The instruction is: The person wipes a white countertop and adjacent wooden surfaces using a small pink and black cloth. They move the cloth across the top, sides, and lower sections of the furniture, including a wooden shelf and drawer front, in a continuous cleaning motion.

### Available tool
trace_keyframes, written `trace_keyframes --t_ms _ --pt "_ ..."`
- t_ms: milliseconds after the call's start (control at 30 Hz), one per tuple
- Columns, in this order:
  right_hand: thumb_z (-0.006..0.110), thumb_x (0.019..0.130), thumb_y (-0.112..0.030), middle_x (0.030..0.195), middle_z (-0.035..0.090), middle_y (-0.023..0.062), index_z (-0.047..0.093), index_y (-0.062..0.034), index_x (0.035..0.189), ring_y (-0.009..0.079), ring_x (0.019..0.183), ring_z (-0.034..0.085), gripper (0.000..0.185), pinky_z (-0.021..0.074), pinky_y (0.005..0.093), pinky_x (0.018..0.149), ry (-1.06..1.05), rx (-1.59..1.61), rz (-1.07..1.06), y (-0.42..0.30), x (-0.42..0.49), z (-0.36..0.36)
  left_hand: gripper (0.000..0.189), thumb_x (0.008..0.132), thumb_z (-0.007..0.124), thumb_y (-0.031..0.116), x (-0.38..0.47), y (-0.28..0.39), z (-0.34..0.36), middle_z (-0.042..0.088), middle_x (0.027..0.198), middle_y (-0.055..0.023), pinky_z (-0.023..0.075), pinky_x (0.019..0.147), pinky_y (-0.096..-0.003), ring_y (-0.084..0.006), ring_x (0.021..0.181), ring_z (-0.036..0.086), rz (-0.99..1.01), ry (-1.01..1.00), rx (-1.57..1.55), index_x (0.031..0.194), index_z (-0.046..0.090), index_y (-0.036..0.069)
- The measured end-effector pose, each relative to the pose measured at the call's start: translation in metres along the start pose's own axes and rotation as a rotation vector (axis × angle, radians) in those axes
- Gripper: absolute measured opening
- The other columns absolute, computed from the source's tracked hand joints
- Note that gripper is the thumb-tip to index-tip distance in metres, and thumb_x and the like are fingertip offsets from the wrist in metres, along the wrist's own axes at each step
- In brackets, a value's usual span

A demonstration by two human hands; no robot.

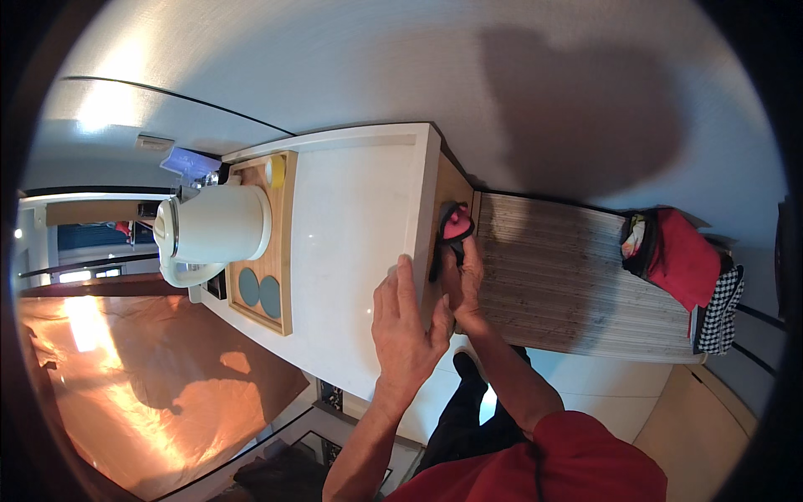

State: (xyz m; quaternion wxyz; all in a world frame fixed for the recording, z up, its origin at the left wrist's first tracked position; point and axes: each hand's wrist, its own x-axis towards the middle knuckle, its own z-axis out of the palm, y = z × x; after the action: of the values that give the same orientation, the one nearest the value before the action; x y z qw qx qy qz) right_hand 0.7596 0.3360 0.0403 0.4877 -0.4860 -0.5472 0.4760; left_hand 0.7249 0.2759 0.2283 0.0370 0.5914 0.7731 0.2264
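My right hand (463, 276) is closed around the lower part of a small pink and black item (456, 224), beside the wooden side of a white-topped cabinet (351, 219). Its dark rim curves around a pink inside; fingers and shadow hide the rest, so its exact kind is unclear. Over the near right corner of the cabinet top lies my left hand (411, 314), palm down and holding nothing. Its fingers reach the raised white edge, and the thumb points towards my right hand.
On the cabinet, a wooden tray (285, 251) carries a white electric kettle (219, 223), a yellow tape roll (275, 171) and two grey-green round coasters (249, 287). Rightward, a lower wood-grain surface (552, 270) bears a red fabric bag (684, 257) and a houndstooth item (720, 314). A wall runs behind.
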Motion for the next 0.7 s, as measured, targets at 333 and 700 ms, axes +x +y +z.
trace_keyframes --t_ms 333,700 --pt "0.053 0.101 -0.028 0.139 0.053 0.0270 0.047 -0.0041 0.143 0.0444 0.121 0.055 0.049 0.0441 0.0466 0.102 -0.103 -0.027 0.656 0.144 0.056 0.020 0.076 0.085 0.074 0.011 -0.001 -0.003 0.001 0.058 0.118 -0.0259 0.0525 0.085 -0.0441 -0.0387 0.102 0.060 0.006 -0.013 -0.002 0.149 0.038 -0.006" --pt "0.056 0.099 -0.026 0.131 0.060 0.0203 0.048 -0.0030 0.143 0.0376 0.119 0.057 0.051 0.0425 0.0402 0.104 -0.137 0.168 0.356 -0.009 -0.003 -0.010 0.076 0.086 0.074 0.014 0.002 -0.003 -0.001 0.058 0.119 -0.0271 0.0526 0.084 -0.0451 -0.0415 0.102 0.060 0.053 -0.005 0.002 0.149 0.037 -0.006"
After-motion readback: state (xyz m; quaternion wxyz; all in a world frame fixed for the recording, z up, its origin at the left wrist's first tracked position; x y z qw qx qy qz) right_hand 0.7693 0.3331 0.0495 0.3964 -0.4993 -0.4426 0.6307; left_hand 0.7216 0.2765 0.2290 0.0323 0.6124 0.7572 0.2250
